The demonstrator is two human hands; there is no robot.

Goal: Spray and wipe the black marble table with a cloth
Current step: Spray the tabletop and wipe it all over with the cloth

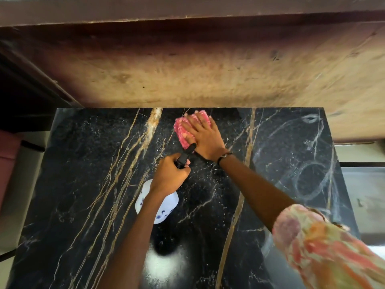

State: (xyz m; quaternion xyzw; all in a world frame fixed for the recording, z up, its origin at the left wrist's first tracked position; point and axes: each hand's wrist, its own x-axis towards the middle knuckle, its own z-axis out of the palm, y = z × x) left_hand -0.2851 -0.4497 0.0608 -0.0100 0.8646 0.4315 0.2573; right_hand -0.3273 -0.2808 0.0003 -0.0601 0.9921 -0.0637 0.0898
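The black marble table with gold and white veins fills the lower view. My right hand lies flat with spread fingers on a pink fluffy cloth, pressing it onto the table near the far edge. My left hand grips the black trigger head of a white spray bottle, held above the table's middle; its black nozzle points toward the cloth. My wrist hides most of the bottle's body.
A worn wooden wall rises right behind the table's far edge. White smear rings mark the table's right part. A bright glare spot lies near the front. A pale seat with a pink cushion stands at the left.
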